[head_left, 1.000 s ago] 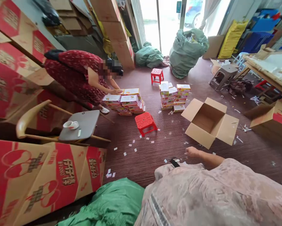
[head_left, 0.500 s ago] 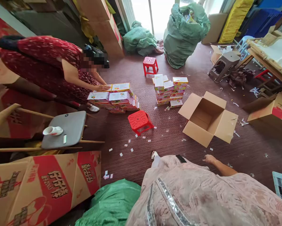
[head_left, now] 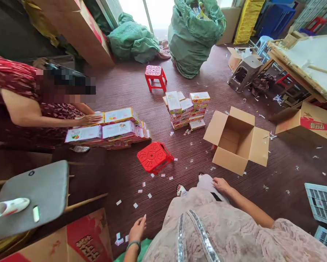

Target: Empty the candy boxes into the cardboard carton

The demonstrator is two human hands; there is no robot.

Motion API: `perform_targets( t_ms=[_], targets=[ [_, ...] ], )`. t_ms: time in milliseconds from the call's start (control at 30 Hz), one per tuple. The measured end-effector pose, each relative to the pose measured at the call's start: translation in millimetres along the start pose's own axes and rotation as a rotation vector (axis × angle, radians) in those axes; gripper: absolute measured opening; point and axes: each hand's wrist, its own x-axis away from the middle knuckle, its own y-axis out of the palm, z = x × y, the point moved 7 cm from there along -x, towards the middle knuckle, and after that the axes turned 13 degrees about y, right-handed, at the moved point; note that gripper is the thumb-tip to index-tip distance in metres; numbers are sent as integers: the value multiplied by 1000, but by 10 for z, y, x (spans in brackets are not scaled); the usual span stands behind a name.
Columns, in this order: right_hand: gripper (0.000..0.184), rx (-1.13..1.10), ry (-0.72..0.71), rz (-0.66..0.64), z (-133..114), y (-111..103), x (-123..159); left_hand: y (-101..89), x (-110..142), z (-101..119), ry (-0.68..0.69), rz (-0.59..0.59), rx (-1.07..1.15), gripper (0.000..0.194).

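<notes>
My left hand (head_left: 137, 228) hangs low in front of me, loosely curled with a finger stretched out and nothing seen in it. A dark bracelet (head_left: 134, 245) circles that wrist. On the other side, my right hand (head_left: 220, 185) is beside my light trouser leg, fingers loose and holding nothing visible. Ahead of it stands an open cardboard box (head_left: 232, 140), flaps spread, nothing visible inside. A red plastic stool (head_left: 152, 155) stands in front of me. Beyond it are a stack of colourful small boxes (head_left: 177, 109) and a wider stack (head_left: 117, 129).
At the left, another person's hand (head_left: 91, 119) rests on the wider stack. A grey-seated chair (head_left: 48, 189) holds a white mug-like object (head_left: 9, 208). Farther off are a second red stool (head_left: 155, 76) and a large green sack (head_left: 192, 43). Paper scraps litter the floor.
My view has moved forward, so the stools and stacks appear nearer and farther left. My left hand has come into view. My right hand now shows closer to my leg.
</notes>
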Motion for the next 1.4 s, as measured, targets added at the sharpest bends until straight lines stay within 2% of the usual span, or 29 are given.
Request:
perform_targets(
  t_ms=[67, 133, 200, 300, 433, 567, 633, 700, 800, 900, 1067, 1167, 1267, 1333, 1400],
  targets=[
    [24, 31, 11, -18, -22, -67, -58, 3, -341, 155, -44, -81, 61, 32],
    [20, 74, 7, -32, -57, -169, -159, 60, -661, 434, -38, -120, 83, 35],
    [20, 118, -11, -43, -134, -316, -334, 198, -921, 774, -18, -146, 66, 37],
    [23, 183, -48, -65, -350, -642, -756, 526, -1170, 1273, -3, -192, 4, 45],
    [24, 287, -110, -88, -782, -1281, -1544, 952, -1355, 1806, -31, -259, -94, 61],
    [33, 380, -191, -41, -1360, -1902, -2463, 1191, -1621, 2286, -33, -282, -219, 65],
    [33, 418, -218, -17, -1682, -2077, -2931, 1301, -1803, 2483, -22, -306, -258, 65],
    [32, 450, -233, 5, -1999, -2159, -3387, 1444, -1981, 2608, -20, -352, -276, 65],
    [34, 484, -242, 42, -2437, -2163, -4033, 1712, -2174, 2648, -41, -462, -274, 68],
    [39, 523, -228, 80, -2797, -2057, -4645, 1921, -2254, 2557, -62, -524, -284, 74],
    [61, 628, -222, 81, -3155, -1659, -5649, 2055, -2185, 2303, -31, -444, -239, 75],
    [79, 650, -179, 122, -3173, -1444, -6293, 2075, -2081, 2148, -29, -359, -174, 74],
    [89, 702, -71, 153, -3020, -1252, -6840, 2074, -1993, 2042, -12, -285, -123, 70],
    [80, 752, -4, 147, -2861, -1143, -7025, 2057, -1958, 2003, 2, -234, -98, 65],
    [62, 782, 16, 138, -2719, -1075, -7041, 2032, -1945, 1990, 17, -188, -82, 60]
  ],
)
